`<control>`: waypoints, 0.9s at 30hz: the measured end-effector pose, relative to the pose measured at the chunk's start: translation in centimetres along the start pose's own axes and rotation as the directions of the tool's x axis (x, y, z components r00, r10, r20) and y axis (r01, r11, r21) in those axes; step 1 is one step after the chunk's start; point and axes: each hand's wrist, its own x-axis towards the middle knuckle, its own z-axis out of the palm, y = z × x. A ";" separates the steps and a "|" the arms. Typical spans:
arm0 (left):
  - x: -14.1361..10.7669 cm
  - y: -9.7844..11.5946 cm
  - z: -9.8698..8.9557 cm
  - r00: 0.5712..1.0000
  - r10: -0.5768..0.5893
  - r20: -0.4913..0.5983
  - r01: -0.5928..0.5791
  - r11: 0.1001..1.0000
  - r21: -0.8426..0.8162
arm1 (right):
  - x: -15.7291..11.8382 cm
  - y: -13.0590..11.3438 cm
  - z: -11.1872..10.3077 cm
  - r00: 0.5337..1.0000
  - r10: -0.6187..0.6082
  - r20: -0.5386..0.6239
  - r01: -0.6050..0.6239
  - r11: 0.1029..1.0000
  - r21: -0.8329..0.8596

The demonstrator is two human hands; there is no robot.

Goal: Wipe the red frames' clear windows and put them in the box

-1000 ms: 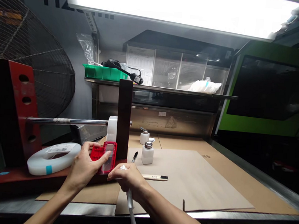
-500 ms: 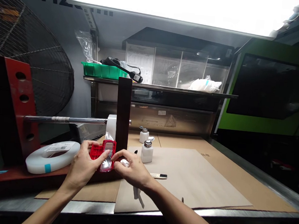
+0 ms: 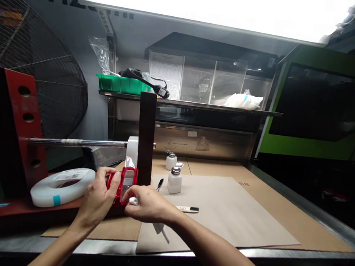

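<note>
A red plastic case (image 3: pixel 134 174) is gripped at its left part by my left hand (image 3: pixel 99 190), thumb on top. Clear film lies over the case's window and runs up to a white roll (image 3: pixel 132 148) on a metal rod. My right hand (image 3: pixel 146 202) is closed at the lower end of the window, fingertips bent onto the film. It also holds a crumpled white cloth (image 3: pixel 133 201), whose tail (image 3: pixel 159 228) hangs below the hand. Whether the fingertips pinch the film is too small to tell.
A large translucent film roll (image 3: pixel 45 192) lies left on the red stand (image 3: pixel 14 208). White bottles (image 3: pixel 174 182) (image 3: pixel 171 162), a marked tool (image 3: pixel 186 209) and a dark-tipped pen (image 3: pixel 160 184) lie right of the upright. A green tray (image 3: pixel 116 84) sits on the shelf.
My right hand has moved down and left to the window's lower end. My left thumb has shifted off the window to the case's left part. More of the dark-tipped pen shows.
</note>
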 end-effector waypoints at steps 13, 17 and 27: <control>0.0 0.1 -0.4 1.000 -0.026 0.007 0.025 0.998 0.058 | -0.5 -0.5 0.3 0.988 -0.152 -0.012 0.108 0.758 -0.643; 0.0 0.2 -0.6 0.999 -0.024 0.021 0.022 0.998 0.064 | -0.1 0.0 1.3 0.983 -0.184 -0.014 0.124 0.715 -0.688; 0.0 0.4 -0.3 0.999 -0.048 0.013 0.047 0.997 0.063 | -0.2 0.1 1.8 0.993 -0.099 -0.069 0.027 0.736 -0.676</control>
